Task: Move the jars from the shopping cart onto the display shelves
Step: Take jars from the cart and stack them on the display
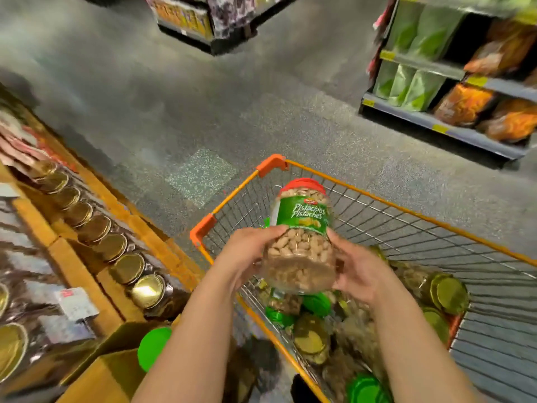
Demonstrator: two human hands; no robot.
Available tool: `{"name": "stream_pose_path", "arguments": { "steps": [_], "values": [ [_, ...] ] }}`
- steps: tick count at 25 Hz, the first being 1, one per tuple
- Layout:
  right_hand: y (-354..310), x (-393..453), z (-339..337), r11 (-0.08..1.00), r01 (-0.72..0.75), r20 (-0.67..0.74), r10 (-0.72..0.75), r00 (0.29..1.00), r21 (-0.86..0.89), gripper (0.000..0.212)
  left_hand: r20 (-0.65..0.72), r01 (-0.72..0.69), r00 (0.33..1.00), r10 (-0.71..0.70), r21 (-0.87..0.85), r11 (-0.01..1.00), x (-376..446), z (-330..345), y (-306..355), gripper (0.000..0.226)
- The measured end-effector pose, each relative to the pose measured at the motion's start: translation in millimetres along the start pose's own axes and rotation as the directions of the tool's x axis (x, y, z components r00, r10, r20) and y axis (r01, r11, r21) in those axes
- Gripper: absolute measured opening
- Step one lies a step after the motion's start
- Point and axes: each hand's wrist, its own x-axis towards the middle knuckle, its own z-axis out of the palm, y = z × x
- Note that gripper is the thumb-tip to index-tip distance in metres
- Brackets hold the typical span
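Head view: pistachio jar (300,242) held in both hands above the shopping cart (377,199).

Clear jar with a red lid and green label, tilted away, is gripped low on its sides: left hand (247,254) curls round one side, right hand (359,271) round the other. Beneath it in the cart lie more jars (441,289) with gold and green lids. To the left, display shelves (96,181) carry a row of gold-lidded jars (116,245).

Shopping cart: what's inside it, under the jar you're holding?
Inside the shopping cart, below the held pistachio jar, lie more jars with gold lids and green lids, heaped on their sides. The jar and both hands hide the cart's floor there.
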Motion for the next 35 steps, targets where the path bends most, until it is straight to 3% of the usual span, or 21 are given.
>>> {"name": "stream_pose_path", "arguments": {
  "steps": [4, 7, 11, 13, 16, 18, 20, 22, 25, 31, 35],
  "values": [
    [33, -90, 67, 0.971, 0.188, 0.130, -0.170, 0.977, -0.146, 0.078, -0.065, -0.174, 0.983, 0.174, -0.003, 0.985, -114, -48, -23, 0.049],
    [88, -163, 119, 0.936, 0.319, 0.195, -0.288, 0.938, -0.151, 0.065, -0.162, -0.301, 0.943, 0.292, -0.032, 0.953, -214, -91, -54, 0.045],
    [152, -247, 177, 0.883, 0.437, 0.366, -0.355, 0.860, -0.170, 0.063, -0.237, -0.423, 0.880, 0.412, 0.007, 0.906, -341, -144, -103, 0.082],
    [175, -278, 198, 0.845, 0.499, 0.456, -0.372, 0.809, -0.195, 0.062, -0.282, -0.470, 0.843, 0.457, 0.023, 0.882, -392, -165, -126, 0.084],
    [210, -322, 230, 0.788, 0.566, 0.595, -0.340, 0.728, -0.242, 0.065, -0.374, -0.574, 0.753, 0.541, 0.028, 0.818, -476, -179, -165, 0.057],
    [233, -350, 249, 0.746, 0.611, 0.680, -0.304, 0.668, -0.267, 0.066, -0.456, -0.646, 0.666, 0.590, 0.044, 0.762, -521, -183, -197, 0.061],
    [256, -376, 265, 0.721, 0.643, 0.744, -0.277, 0.608, -0.258, 0.054, -0.557, -0.692, 0.565, 0.608, 0.081, 0.717, -560, -185, -229, 0.065],
    [279, -398, 274, 0.704, 0.661, 0.797, -0.230, 0.559, -0.260, 0.058, -0.639, -0.706, 0.487, 0.595, 0.113, 0.699, -596, -183, -262, 0.070],
    [319, -433, 278, 0.699, 0.661, 0.867, -0.117, 0.484, -0.274, 0.072, -0.717, -0.711, 0.412, 0.563, 0.133, 0.690, -652, -174, -314, 0.081],
    [401, -506, 313, 0.660, 0.698, 0.944, 0.053, 0.326, -0.278, 0.062, -0.852, -0.720, 0.222, 0.475, 0.185, 0.669, -749, -175, -405, 0.073],
    [474, -560, 364, 0.621, 0.736, 0.963, 0.166, 0.214, -0.271, 0.093, -0.889, -0.716, 0.109, 0.445, 0.240, 0.655, -822, -207, -467, 0.065]
  ]
}}
